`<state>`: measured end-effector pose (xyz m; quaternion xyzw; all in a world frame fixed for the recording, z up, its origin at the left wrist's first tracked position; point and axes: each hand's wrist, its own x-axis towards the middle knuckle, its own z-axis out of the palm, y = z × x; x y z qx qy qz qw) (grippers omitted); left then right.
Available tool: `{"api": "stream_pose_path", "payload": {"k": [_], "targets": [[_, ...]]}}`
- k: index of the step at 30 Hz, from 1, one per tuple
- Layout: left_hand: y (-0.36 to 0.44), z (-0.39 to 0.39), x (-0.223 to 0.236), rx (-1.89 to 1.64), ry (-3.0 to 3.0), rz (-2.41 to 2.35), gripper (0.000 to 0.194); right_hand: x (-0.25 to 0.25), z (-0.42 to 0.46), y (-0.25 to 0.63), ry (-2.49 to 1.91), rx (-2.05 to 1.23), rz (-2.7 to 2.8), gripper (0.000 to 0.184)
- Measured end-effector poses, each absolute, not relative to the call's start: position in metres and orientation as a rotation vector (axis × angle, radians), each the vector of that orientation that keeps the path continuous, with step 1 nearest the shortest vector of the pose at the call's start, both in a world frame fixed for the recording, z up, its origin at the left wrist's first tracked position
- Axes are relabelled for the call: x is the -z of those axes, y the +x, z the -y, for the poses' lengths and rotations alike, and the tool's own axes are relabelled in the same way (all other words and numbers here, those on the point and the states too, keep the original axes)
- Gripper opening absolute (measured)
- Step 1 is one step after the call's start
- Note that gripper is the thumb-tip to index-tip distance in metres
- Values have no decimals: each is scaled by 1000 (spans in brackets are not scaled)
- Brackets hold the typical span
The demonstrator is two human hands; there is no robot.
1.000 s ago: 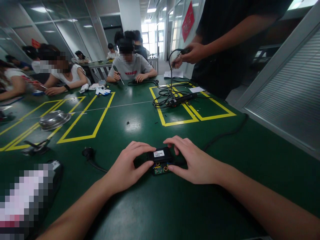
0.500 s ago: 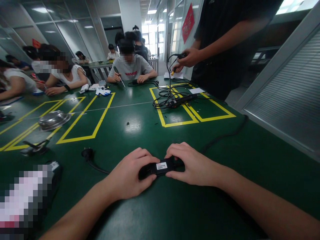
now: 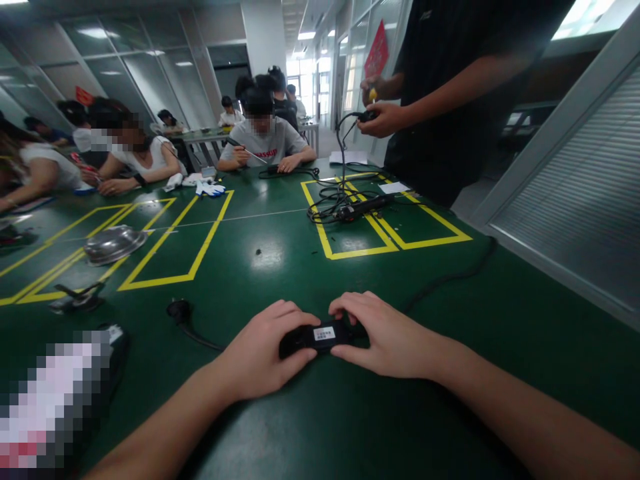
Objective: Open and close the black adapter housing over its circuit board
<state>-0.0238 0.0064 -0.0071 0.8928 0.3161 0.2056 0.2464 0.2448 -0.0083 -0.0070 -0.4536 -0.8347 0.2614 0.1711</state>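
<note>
A small black in-line box [image 3: 325, 335] with a white printed label lies on the green table in front of me. My left hand [image 3: 260, 347] grips its left end between thumb and fingers. At the other end, my right hand [image 3: 385, 337] curves around the box, thumb on the near edge and fingers on the far side. A black cord runs out to the left and ends in a power plug [image 3: 179, 310]. From the right end, a black cable [image 3: 445, 276] passes behind my right hand toward the table's right edge. The fingers partly hide both ends.
A pixelated object [image 3: 55, 393] lies at the left, near a dark metal part [image 3: 77, 297] and a shiny metal bowl-like piece [image 3: 114, 244]. Tangled black cables [image 3: 325, 212] lie inside yellow tape. A standing person [image 3: 450, 100] works at the right; a seated person [image 3: 270, 137] holds a screwdriver opposite.
My hands stay around the box with hardly any shift. The view has tilted up slightly. The standing person's hand with a yellow-handled tool has risen above the cable-end part in the other hand.
</note>
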Motion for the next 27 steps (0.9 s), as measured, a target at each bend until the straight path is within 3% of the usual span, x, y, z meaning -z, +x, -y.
{"api": "stream_pose_path", "payload": {"k": [3,8,11,15,21,27], "targets": [[-25,-9,11,-653,2317,-990,19,4,10,247,-1385,-759,2300,48],[-28,-18,20,-690,2325,-1169,10,4,11,247,-1330,-688,2394,25],[-29,-20,21,-628,2410,-1165,3,4,10,244,-1323,-683,2479,21],[-29,-15,13,-636,2537,-1116,6,3,9,242,-1323,-743,2457,22],[-26,-4,1,-251,2663,-972,9,4,10,243,-1320,-775,2417,17],[-26,-5,0,-296,2571,-973,10,1,11,243,-1333,-758,2415,15]]}}
